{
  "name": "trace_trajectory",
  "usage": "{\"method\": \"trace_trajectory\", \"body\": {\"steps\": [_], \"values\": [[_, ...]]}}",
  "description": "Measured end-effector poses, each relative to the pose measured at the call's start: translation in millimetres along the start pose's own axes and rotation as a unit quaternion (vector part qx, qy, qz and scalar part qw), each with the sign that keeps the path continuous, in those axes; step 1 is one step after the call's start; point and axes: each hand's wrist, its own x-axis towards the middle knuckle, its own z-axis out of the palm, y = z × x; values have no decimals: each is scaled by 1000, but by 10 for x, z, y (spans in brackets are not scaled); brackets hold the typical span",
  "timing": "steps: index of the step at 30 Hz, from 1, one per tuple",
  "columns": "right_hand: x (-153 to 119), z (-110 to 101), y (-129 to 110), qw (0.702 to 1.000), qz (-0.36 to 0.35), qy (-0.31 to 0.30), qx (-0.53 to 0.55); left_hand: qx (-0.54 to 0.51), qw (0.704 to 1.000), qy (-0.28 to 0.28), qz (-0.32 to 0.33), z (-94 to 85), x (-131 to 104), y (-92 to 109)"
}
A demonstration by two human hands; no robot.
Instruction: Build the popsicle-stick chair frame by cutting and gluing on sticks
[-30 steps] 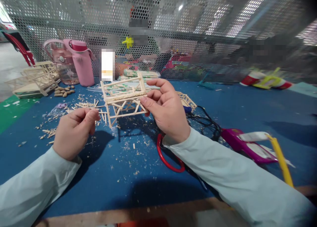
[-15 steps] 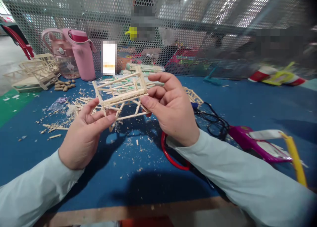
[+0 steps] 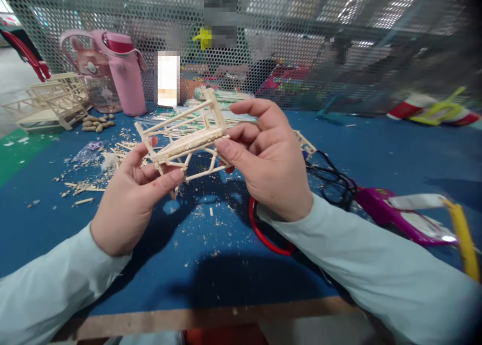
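Between my two hands a small model frame of thin wooden sticks (image 3: 192,146) is held in the air, tilted up toward the right. My left hand (image 3: 131,194) pinches its lower left corner between thumb and fingers. At the right end, my right hand (image 3: 269,161) grips the frame with thumb and fingers, and its index finger is raised off the wood. Below lies the blue table (image 3: 211,284), strewn with wood crumbs and stick pieces (image 3: 86,188). Part of the frame's right end is hidden behind my right fingers.
A pink bottle (image 3: 127,79), a clear jug (image 3: 100,84), peanuts (image 3: 98,124) and larger stick models (image 3: 48,106) stand at the left. Stick bundles (image 3: 188,121) lie behind. Red-handled scissors (image 3: 263,237), black cord (image 3: 331,179) and a purple tool (image 3: 399,217) are on the right. Perforated metal mesh (image 3: 293,28) closes the back.
The view has shifted slightly, so most things sit a little higher and the right-side things farther right. Both hands keep their hold on the stick frame, whose tilt looks nearly the same.
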Motion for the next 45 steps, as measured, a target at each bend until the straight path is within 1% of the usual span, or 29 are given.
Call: {"method": "trace_trajectory", "body": {"steps": [10, 14, 18, 20, 25, 30, 35, 39, 42, 45], "values": [[2, 24, -32, 999, 19, 9, 46, 22, 1000, 2, -13, -7, 10, -8], [0, 22, -25, 999, 21, 11, 34, 19, 1000, -7, -9, 14, 11, -16], [-2, 11, -18, 1000, 15, 7, 20, -8, 1000, 15, -17, 39, 16, -2], [-2, 6, -18, 1000, 13, 7, 15, -18, 1000, 17, -14, 40, 17, 5], [2, 9, -21, 1000, 18, 9, 17, 8, 1000, 9, -14, 7, 11, -2], [10, 23, -24, 998, 29, 15, 48, 12, 1000, 15, 11, -2, 8, -18], [11, 26, -30, 998, 28, 18, 46, 19, 999, 23, 30, 18, 11, -20], [13, 9, -21, 999, 26, 25, 32, -17, 999, 20, 33, 40, -19, 12], [10, -7, -6, 999, 24, 24, 15, -43, 998, 43, 22, 36, -32, 23], [3, -17, 4, 1000, 18, 23, -1, -53, 992, 111, 31, -23, 28, 6]]}}
